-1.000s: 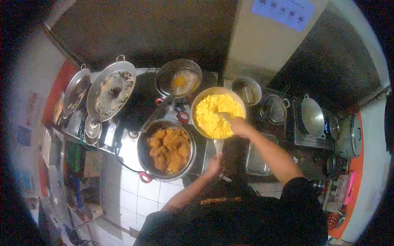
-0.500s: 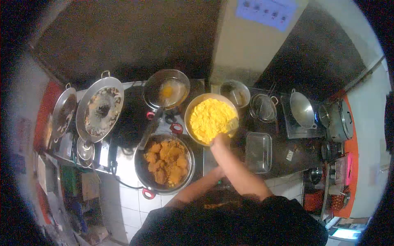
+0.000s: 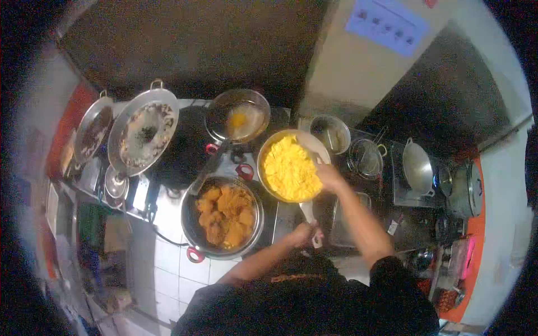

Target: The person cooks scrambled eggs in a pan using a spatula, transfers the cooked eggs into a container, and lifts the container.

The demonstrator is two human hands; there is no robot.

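One pan (image 3: 315, 147): yellow scrambled food (image 3: 286, 171), right of brown pieces (image 3: 225, 215)
Left hand (image 3: 304, 234): closed round pan handle (image 3: 306, 213)
Right hand (image 3: 329, 178): at rim; grip indistinct, cannot tell
Stirring, judged best: handle steady, strokes gentle

Right hand (image 3: 330, 179) blurred over round cream-coloured pan (image 3: 315, 147); can't tell what, if anything, its fingers hold. Left hand (image 3: 302, 234) hides part of long pale handle (image 3: 306, 211). Right forearm (image 3: 364, 224) covers part of clear rectangular container (image 3: 339, 227). Blue paper sheet (image 3: 386, 27): print too small. Black shirt (image 3: 308, 311) cut off at bottom.
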